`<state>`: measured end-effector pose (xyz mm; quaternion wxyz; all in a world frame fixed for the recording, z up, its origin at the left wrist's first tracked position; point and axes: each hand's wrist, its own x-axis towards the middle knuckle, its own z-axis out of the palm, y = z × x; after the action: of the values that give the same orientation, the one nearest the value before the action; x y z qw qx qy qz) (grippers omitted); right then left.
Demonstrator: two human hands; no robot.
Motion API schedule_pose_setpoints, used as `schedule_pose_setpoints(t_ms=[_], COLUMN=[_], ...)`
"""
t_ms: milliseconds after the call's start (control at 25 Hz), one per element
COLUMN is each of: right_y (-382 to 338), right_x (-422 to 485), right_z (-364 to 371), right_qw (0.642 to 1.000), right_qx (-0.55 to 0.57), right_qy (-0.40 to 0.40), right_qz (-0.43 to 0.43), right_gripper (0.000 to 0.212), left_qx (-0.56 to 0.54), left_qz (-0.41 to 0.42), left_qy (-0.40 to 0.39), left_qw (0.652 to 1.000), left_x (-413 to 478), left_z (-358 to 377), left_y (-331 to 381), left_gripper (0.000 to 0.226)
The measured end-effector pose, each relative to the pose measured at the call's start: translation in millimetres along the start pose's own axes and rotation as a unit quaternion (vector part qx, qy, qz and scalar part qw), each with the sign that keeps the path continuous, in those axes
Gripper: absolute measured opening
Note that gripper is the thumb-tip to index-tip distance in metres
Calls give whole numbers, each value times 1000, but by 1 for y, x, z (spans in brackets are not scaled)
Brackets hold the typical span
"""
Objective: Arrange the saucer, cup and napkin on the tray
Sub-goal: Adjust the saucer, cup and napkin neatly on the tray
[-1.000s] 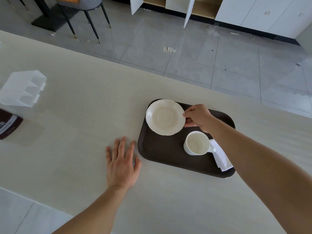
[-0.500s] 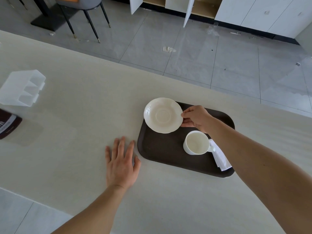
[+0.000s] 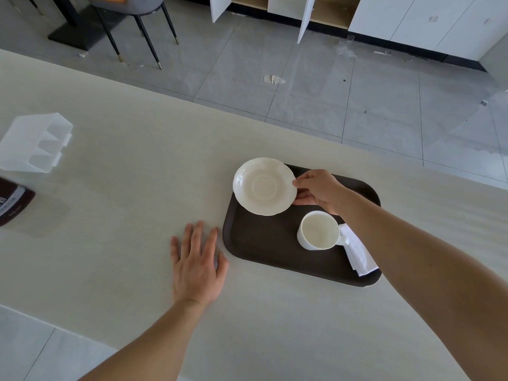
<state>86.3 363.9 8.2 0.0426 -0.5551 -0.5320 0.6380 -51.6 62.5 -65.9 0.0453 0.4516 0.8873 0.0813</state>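
A dark brown tray (image 3: 264,243) lies on the pale table. My right hand (image 3: 319,189) pinches the right rim of a cream saucer (image 3: 264,186), which is held over the tray's far left corner and overhangs its edge. A white cup (image 3: 320,230) stands empty on the tray's right half, handle to the right. A folded white napkin (image 3: 360,253) lies on the tray beside the cup, partly under my right forearm. My left hand (image 3: 196,264) rests flat on the table, fingers spread, just left of the tray.
A translucent plastic organiser (image 3: 34,143) sits at the table's far left, with a dark brown packet (image 3: 12,202) in front of it. The table's far edge runs behind the tray. Beyond it are floor tiles, a chair (image 3: 132,20) and white cabinets (image 3: 428,20).
My right hand has shifted the saucer slightly up and to the left, so it now overhangs the tray's far left corner. The left hand, cup and napkin have not moved.
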Motion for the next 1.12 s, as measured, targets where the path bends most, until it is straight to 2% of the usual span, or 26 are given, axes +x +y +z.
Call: schedule_pose_setpoints(t_ms=[160, 360, 520, 600, 720, 840, 1000, 1120], right_y=[5, 23, 51, 68, 84, 87, 95, 105], right_x=[-13, -43, -81, -99, -120, -129, -128, -127], right_z=[-11, -39, -63, -71, -71, -61, -54, -46], right_qw=[999, 990, 979, 960, 926, 906, 861, 853], right_qx=[-32, -77, -108, -199, -332, -371, -419, -404], right_qy=[12, 84, 130, 151, 136, 131, 177, 221], right_qz=[-17, -88, -118, -125, -117, -156, -226, -244], right_gripper=[18, 14, 33, 38, 26, 11, 14, 13], left_qx=[0, -10, -12, -14, -13, -12, -11, -10], left_qz=[0, 0, 1, 1, 2, -2, 0, 0], left_qy=[-2, 4, 6, 8, 8, 6, 5, 9], left_qw=[1000, 1000, 1000, 1000, 1000, 1000, 1000, 1000], left_x=[0, -1, -1, -1, -1, -2, -2, -2], left_z=[-1, -2, -2, -2, -2, -3, -4, -5], left_y=[0, 1, 1, 2, 2, 2, 3, 3], left_gripper=[55, 56, 57, 57, 58, 59, 60, 59])
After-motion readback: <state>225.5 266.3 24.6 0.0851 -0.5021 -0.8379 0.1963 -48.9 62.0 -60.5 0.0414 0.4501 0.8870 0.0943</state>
